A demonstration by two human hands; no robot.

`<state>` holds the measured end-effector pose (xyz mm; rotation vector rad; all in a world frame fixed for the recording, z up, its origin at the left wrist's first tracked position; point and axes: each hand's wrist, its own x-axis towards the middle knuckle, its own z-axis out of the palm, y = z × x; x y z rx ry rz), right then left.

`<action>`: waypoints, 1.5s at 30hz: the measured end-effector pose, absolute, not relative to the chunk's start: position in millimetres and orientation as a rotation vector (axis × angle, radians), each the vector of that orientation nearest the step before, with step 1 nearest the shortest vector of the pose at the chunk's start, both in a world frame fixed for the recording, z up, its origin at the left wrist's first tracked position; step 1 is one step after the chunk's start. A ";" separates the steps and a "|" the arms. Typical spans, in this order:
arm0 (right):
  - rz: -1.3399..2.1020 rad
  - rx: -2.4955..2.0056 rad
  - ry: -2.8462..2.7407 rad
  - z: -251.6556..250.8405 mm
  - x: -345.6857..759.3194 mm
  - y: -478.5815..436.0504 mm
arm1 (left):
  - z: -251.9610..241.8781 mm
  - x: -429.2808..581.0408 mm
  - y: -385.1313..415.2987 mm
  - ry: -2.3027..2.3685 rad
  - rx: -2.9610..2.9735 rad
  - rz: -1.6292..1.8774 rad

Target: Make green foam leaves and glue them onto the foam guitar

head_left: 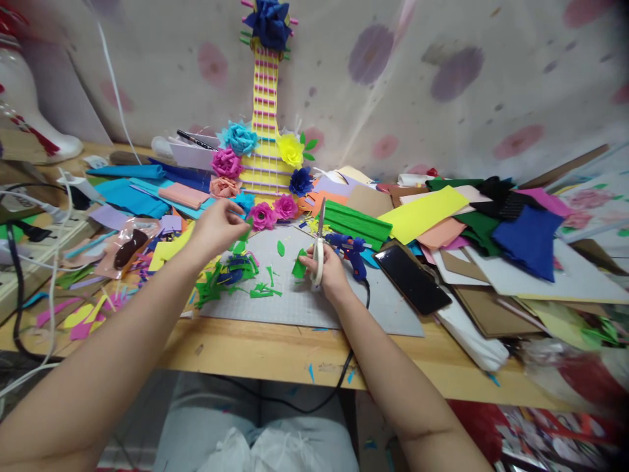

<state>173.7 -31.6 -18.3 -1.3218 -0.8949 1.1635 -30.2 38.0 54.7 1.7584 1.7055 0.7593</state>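
Note:
My right hand (330,270) holds white-handled scissors (319,252), blades pointing up and away, with a green paper piece (299,263) at its fingertips. Thumb and fingers of my left hand (219,226) are pinched together on a small green paper piece (249,226), over the green scraps (228,272). A green leaf shape (280,248) lies on the grey cutting mat (289,308) between my hands. Beyond them a yellow paper guitar (266,124) with paper flowers leans on the wall covering.
A blue glue gun (351,249) with a black cord and a phone (411,278) lie right of my right hand. Folded green paper (358,223) is behind the glue gun. Coloured sheets pile up at both sides. A power strip (34,252) with cables stands far left.

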 end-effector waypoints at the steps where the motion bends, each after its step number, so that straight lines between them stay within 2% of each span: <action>1: 1.173 -1.305 -0.890 -17.7 173.3 -31.7 | 51.0 -18.1 32.1 1.568 1.732 0.730; 4: 1.183 -1.274 -0.897 -17.8 173.3 -32.6 | 30.4 14.5 16.6 1.300 1.544 0.586; 7: 1.183 -1.280 -0.917 -21.0 175.1 -32.8 | 14.3 33.4 7.3 1.198 1.412 0.589; 14: 1.091 -1.329 -0.960 -32.1 179.6 -29.9 | 17.6 37.5 2.0 1.066 1.244 0.608; 31: 1.002 -1.382 -0.944 -31.5 177.3 -30.9 | 11.1 45.4 -2.1 1.164 1.181 0.745; 36: 1.153 -1.374 -0.918 -24.2 177.1 -32.7 | 8.9 43.6 -1.8 1.157 1.159 0.780; 42: 1.162 -1.368 -0.883 -22.3 176.4 -32.7 | 15.4 13.3 15.7 1.223 1.494 0.525; 45: 1.117 -1.380 -0.888 -26.1 178.4 -31.4 | 21.7 -16.7 40.2 1.597 1.944 0.365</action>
